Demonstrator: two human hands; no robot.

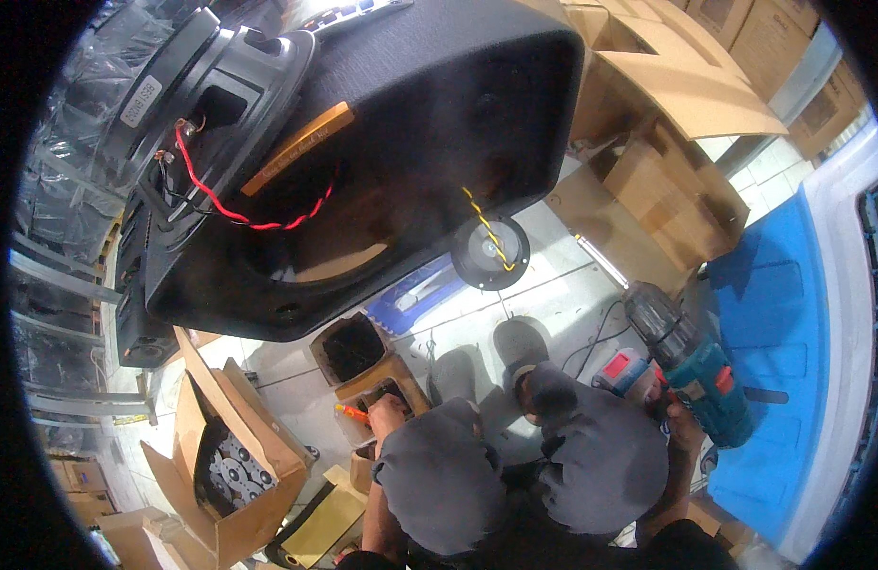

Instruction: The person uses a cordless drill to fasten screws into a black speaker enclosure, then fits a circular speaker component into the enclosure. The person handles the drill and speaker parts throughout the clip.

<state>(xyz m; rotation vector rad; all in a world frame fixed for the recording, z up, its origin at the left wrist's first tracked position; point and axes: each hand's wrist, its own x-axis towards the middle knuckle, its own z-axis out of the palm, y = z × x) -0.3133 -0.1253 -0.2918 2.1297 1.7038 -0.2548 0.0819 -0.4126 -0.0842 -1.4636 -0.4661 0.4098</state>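
Note:
My right hand (684, 426) is wrapped round the handle of a teal and black cordless drill (710, 382) beside my right knee. Its long bit points up and away to the left. At my left knee, my left hand (390, 414) reaches into a small cardboard box (415, 391), where its fingertips are hidden. An orange tool handle (352, 412) lies right beside that hand. Ahead stands a large black speaker cabinet (458, 104) with a round opening. A speaker driver (258, 71) with red and black wires rests on it at the left.
A small round driver (491, 255) with a yellow-black wire is on the tiled floor by the cabinet. An opened carton (639, 190) stands far right, a blue panel (772, 351) to the right. A carton of metal parts (235, 475) sits at the near left.

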